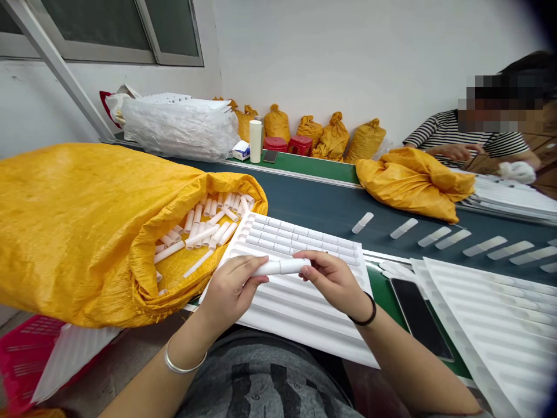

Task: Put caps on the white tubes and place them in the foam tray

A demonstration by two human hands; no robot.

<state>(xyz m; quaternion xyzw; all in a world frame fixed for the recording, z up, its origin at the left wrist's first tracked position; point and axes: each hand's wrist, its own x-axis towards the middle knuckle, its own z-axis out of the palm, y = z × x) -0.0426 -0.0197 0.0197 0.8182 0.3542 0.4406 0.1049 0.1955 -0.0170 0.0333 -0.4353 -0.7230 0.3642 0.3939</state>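
My left hand [230,285] pinches the left end of a white plastic tube [281,267], and my right hand [334,280] grips its right end. A seam near the middle shows two sections fitted together. The tube is held level above a white ridged tray [278,310]. In the tray's far grooves lie rows of white tubes [304,235] with small dark marks; the nearer grooves hold none. To the left, an orange woven sack [87,226] lies with its mouth rolled open, showing many loose white tube pieces [202,235].
Clear-white tubes [435,236] lie spaced along the dark conveyor belt [304,188]. Right of my tray are a phone [420,316] and more stacked trays [500,325]. Across the belt, a person in a striped top [444,125] sits behind an orange sack [413,180]. A pink basket [30,348] stands lower left.
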